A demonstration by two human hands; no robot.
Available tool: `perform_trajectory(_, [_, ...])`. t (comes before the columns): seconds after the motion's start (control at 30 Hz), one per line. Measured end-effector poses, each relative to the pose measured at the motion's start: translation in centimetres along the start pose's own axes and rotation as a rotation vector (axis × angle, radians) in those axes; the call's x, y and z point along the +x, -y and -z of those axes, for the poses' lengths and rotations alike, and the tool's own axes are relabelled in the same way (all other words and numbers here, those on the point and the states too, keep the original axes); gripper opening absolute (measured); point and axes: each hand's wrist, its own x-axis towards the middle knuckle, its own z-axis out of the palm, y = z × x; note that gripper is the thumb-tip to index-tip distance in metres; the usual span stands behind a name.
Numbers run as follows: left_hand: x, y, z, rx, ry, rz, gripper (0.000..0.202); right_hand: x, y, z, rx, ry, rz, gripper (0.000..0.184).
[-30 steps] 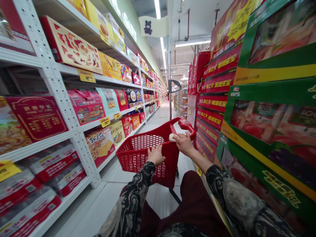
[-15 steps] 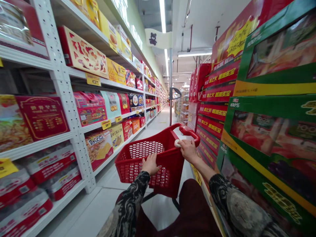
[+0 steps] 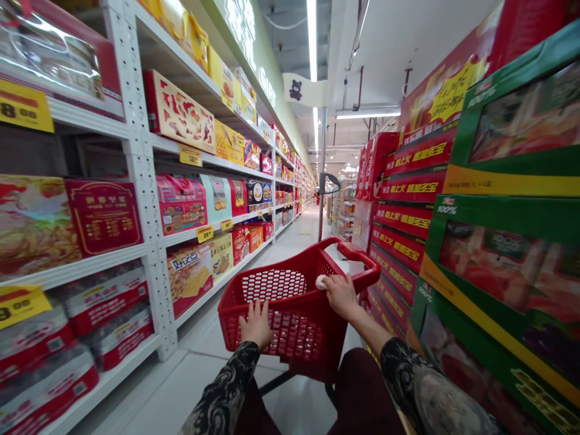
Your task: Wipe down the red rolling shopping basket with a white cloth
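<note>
A red plastic shopping basket (image 3: 290, 350) with perforated sides sits on a dark wheeled frame right in front of my knees. My left hand (image 3: 256, 324) lies against its near side, fingers stretched and apart, the tips at the rim. Between the fingers of my right hand (image 3: 341, 296) is a small wad of white cloth (image 3: 321, 282), pressed on the near rim beside the red handle (image 3: 360, 260). The fingertips of that hand are partly hidden behind the cloth and rim. Inside the visible part of the basket I see only red plastic.
White shelving (image 3: 156, 241) with boxed snacks and yellow price tags lines the left. On the right stand stacked green juice cartons (image 3: 498, 241) and red drink cases (image 3: 410, 199), close to my right arm. A metal post (image 3: 322, 145) rises ahead from the aisle floor (image 3: 301, 228).
My left hand has slid left along the basket's near side. My right hand, with the white cloth, has moved along the rim away from the handle. The view has shifted slightly.
</note>
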Motion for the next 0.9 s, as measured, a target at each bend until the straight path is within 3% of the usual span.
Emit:
perform_trajectory(0.33, [-0.4, 1.0, 0.7, -0.077, 0.043, -0.056, 0.079, 0.6, 6.6, -4.1, 0.007, 0.109, 0.146, 0.03])
perform_trajectory(0.43, [-0.5, 1.6, 0.6, -0.08, 0.022, -0.073, 0.077, 0.7, 5.6, -4.0, -0.006, 0.088, 0.153, 0.03])
perform_trajectory(0.57, [-0.5, 2.4, 0.2, -0.104, -0.01, 0.03, 0.075, 0.5, 3.0, -3.0, -0.042, 0.024, 0.079, 0.03])
perform_trajectory(0.67, [-0.4, 2.8, 0.0, -0.124, -0.013, 0.072, 0.075, 0.5, 2.9, -2.9, -0.054, 0.027, 0.053, 0.032])
perform_trajectory(0.9, [-0.6, 2.7, 0.7, -0.156, 0.009, 0.024, 0.077, 0.6, 8.8, -5.1, 0.006, 0.132, 0.174, 0.033])
